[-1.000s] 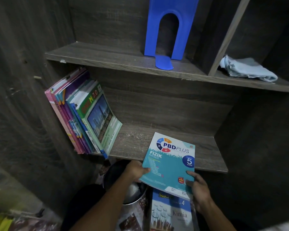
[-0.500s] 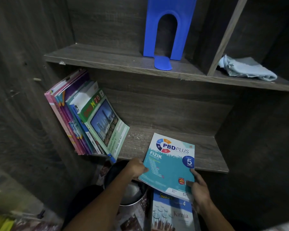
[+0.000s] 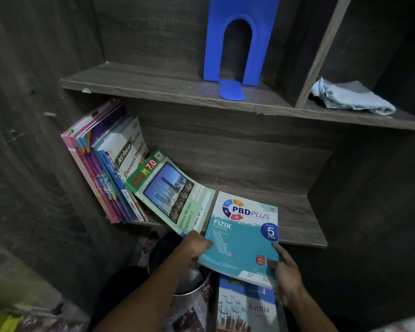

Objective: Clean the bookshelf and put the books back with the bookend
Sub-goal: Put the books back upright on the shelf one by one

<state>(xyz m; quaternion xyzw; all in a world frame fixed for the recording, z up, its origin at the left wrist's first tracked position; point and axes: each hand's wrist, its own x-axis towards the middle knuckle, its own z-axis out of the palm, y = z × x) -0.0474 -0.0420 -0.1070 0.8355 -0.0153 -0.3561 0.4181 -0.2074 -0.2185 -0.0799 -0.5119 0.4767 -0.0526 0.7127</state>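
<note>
Here, Fizik book (image 3: 244,238) between the 2 hands (image 3: 198,246) (image 3: 286,277), at shelf (image 3: 297,221) front.

Dim light on a dark wood-grain bookshelf (image 3: 141,80), tall matching panel (image 3: 22,176) at left, upright divider (image 3: 321,51) at upper right.

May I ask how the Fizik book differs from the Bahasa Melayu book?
The Fizik book is held by the left hand and right hand at the front of the lower shelf; the Bahasa Melayu book slumps against the other books on it. The Fizik cover is teal and white; the Bahasa Melayu cover is green with a skyline photo. Both show their front covers.
</note>
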